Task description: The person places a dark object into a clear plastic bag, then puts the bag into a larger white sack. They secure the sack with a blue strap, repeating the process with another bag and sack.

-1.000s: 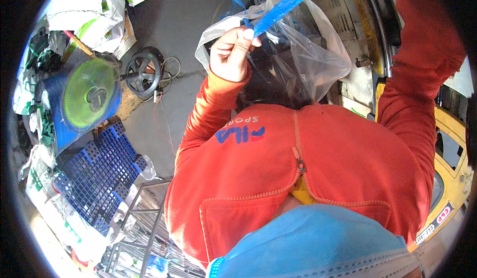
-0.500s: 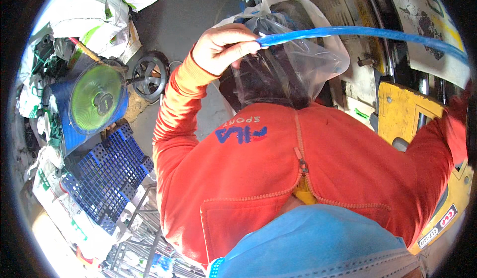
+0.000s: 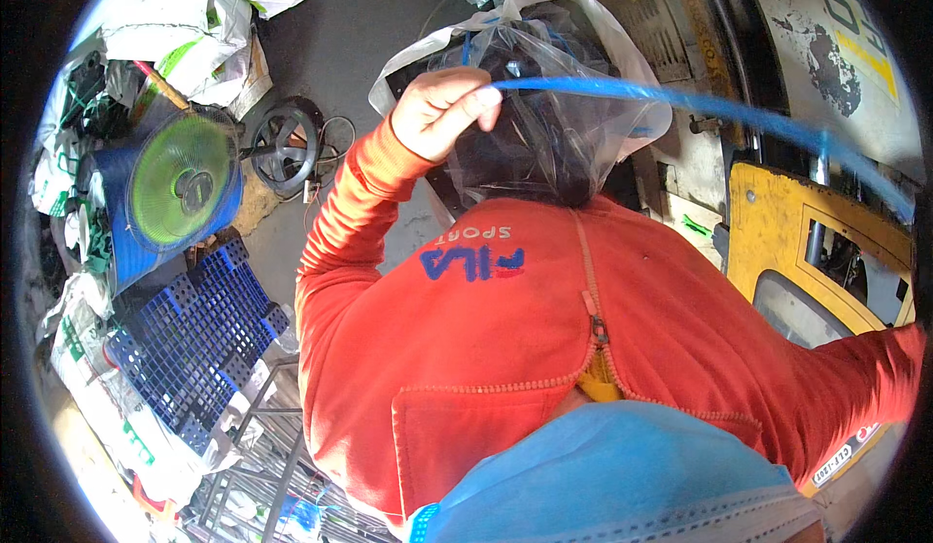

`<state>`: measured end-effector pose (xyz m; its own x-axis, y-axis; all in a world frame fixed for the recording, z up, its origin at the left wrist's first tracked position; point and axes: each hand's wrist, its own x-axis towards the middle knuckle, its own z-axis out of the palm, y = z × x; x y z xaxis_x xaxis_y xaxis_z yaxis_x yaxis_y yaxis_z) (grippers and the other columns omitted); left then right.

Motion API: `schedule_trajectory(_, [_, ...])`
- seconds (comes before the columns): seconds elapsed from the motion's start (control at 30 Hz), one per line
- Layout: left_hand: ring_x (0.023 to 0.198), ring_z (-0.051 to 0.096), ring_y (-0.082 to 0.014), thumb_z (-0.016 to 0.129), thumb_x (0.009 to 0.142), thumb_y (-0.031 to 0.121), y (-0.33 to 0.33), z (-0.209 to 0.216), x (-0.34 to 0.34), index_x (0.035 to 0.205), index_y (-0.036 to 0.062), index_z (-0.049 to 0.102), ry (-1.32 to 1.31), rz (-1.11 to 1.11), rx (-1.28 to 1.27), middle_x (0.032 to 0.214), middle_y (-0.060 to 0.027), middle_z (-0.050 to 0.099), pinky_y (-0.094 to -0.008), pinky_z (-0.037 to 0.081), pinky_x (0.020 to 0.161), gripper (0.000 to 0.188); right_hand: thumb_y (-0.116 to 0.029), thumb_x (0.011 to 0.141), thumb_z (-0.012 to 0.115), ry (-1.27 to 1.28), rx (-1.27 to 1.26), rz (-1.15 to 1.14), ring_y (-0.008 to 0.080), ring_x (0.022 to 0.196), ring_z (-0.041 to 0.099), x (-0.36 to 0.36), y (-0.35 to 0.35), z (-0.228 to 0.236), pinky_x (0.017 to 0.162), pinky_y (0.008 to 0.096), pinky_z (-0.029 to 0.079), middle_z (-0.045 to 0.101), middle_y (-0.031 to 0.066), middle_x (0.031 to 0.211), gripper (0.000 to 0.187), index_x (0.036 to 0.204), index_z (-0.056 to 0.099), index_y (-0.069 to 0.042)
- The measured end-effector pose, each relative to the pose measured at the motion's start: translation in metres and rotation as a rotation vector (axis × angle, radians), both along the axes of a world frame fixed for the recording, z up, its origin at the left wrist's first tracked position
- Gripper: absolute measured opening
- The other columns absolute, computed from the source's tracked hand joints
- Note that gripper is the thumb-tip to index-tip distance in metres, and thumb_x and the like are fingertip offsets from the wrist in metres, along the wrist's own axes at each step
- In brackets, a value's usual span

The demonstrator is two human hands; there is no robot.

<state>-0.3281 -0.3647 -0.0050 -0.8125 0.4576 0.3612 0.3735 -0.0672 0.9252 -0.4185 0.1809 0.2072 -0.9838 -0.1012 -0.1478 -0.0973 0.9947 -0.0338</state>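
Note:
My left hand [image 3: 450, 111] pinches one end of a long, glossy blue strip [image 3: 622, 89], which looks like soft plastic band or tubing. The strip arcs rightward and slopes down toward the right rim, its far part blurred. Under and behind my left hand stands a dark container lined with a clear plastic bag [image 3: 637, 106], the bag's loose edge folded out around the top. My right arm [image 3: 855, 378], in a red sleeve, stretches to the right rim; the hand itself lies outside the picture, so its grip on anything is hidden.
A yellow machine frame [image 3: 768, 215] stands close on the right, beside a white machine panel [image 3: 826, 48]. To the left are a green-bladed fan [image 3: 185, 191], a black handwheel [image 3: 288, 148], a blue plastic pallet [image 3: 194, 334], white sacks [image 3: 175, 33] and a metal rack [image 3: 277, 412].
My right arm has swung lower, and its hand has left the picture. The strip's right part now slopes down more steeply. My left hand has shifted slightly left and down, still pinching the strip.

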Motion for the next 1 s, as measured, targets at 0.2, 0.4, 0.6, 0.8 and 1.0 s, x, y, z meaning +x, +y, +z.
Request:
schedule_trajectory(0.2, [0.043, 0.026, -0.0099, 0.038, 0.089, 0.029, 0.007, 0.010, 0.001, 0.052, 0.0101, 0.036, -0.473, 0.110, 0.938, 0.047, 0.0018, 0.031, -0.0244, 0.022, 0.045, 0.042, -0.014, 0.082, 0.048, 0.022, -0.481, 0.595, 0.0236, 0.094, 0.051, 0.023, -0.164, -0.012, 0.081, 0.0341, 0.041, 0.054, 0.0128, 0.100, 0.028, 0.105, 0.050, 0.000])
schedule_trajectory(0.4, [0.041, 0.025, -0.0133, 0.041, 0.087, 0.031, 0.007, 0.024, -0.001, 0.048, 0.0117, 0.032, -0.691, 0.346, 1.016, 0.043, -0.0002, 0.029, -0.0269, 0.024, 0.044, 0.045, -0.011, 0.078, 0.050, -0.092, -0.274, 1.092, 0.0271, 0.107, 0.045, 0.022, -0.387, -0.183, 0.092, 0.0332, 0.033, 0.047, 0.0148, 0.114, 0.031, 0.107, 0.047, 0.000])
schedule_trajectory(0.6, [0.041, 0.026, -0.0121, 0.039, 0.088, 0.028, 0.012, 0.019, 0.027, 0.047, 0.0139, 0.033, -0.695, 0.262, 0.875, 0.044, 0.0026, 0.028, -0.0274, 0.024, 0.046, 0.044, -0.020, 0.074, 0.053, -0.062, -0.720, 1.399, 0.0292, 0.084, 0.051, 0.022, -0.399, -0.238, 0.070, 0.0365, 0.043, 0.051, 0.0109, 0.083, 0.022, 0.088, 0.051, -0.003])
schedule_trajectory(0.8, [0.042, 0.028, -0.0112, 0.039, 0.088, 0.027, 0.013, 0.016, 0.043, 0.049, 0.0117, 0.035, -0.767, 0.241, 0.753, 0.045, 0.0016, 0.033, -0.0262, 0.026, 0.047, 0.042, -0.015, 0.067, 0.059, -0.095, -0.756, 1.256, 0.0259, 0.082, 0.050, 0.052, -0.384, -0.232, 0.074, 0.0333, 0.043, 0.054, 0.0099, 0.088, 0.022, 0.083, 0.051, -0.003])
schedule_trajectory(1.0, [0.045, 0.031, -0.0092, 0.040, 0.088, 0.029, 0.011, 0.023, 0.054, 0.052, 0.0098, 0.039, -0.846, 0.229, 0.577, 0.047, 0.0032, 0.035, -0.0238, 0.026, 0.048, 0.041, -0.015, 0.065, 0.059, 0.044, -0.754, 1.253, 0.0246, 0.075, 0.049, 0.064, -0.382, -0.225, 0.068, 0.0325, 0.043, 0.051, 0.0075, 0.079, 0.017, 0.077, 0.051, -0.005])
